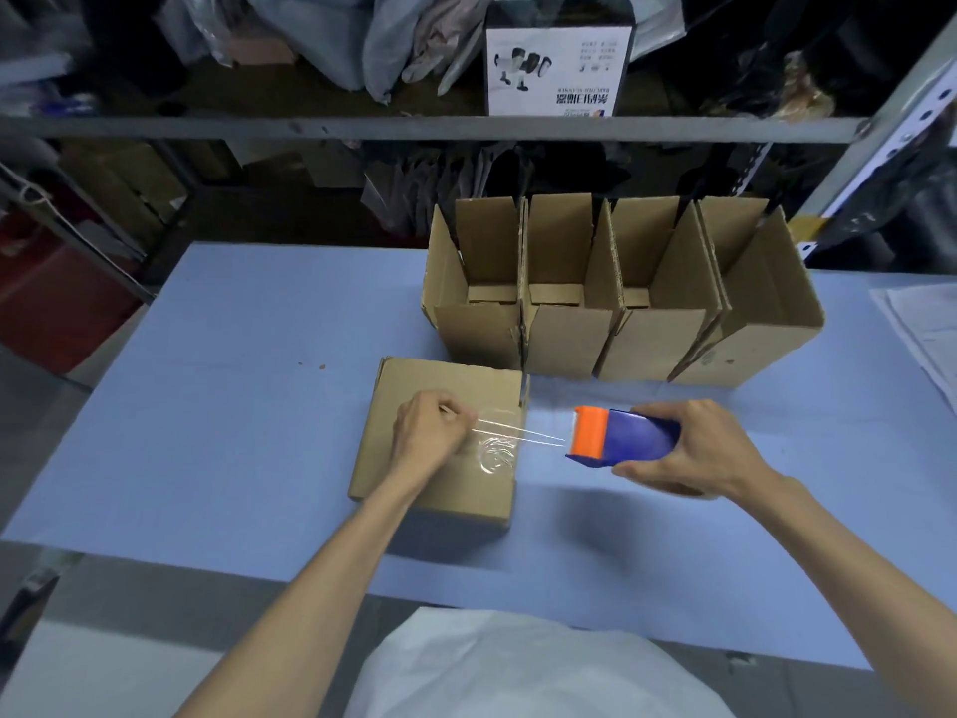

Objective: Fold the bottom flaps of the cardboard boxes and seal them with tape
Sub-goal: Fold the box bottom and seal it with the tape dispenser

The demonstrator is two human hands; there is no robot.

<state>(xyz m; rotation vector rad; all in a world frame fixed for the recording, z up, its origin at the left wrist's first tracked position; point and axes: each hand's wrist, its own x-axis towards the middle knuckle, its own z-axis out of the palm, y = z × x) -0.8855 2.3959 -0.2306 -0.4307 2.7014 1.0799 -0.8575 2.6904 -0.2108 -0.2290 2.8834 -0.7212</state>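
A cardboard box (414,396) lies bottom up on the blue table (233,406), its flaps folded flat. My left hand (427,432) rests on the box top and pinches the end of a strip of clear tape (518,435). The strip stretches right to a blue and orange tape dispenser (621,435), which my right hand (694,448) grips just past the box's right edge, above the table. Some wrinkled clear tape lies on the box under the strip.
Several open cardboard boxes (621,303) stand in a row at the back of the table, flaps up. White papers (922,329) lie at the right edge. A metal shelf (414,128) with bags and a white carton (556,64) stands behind.
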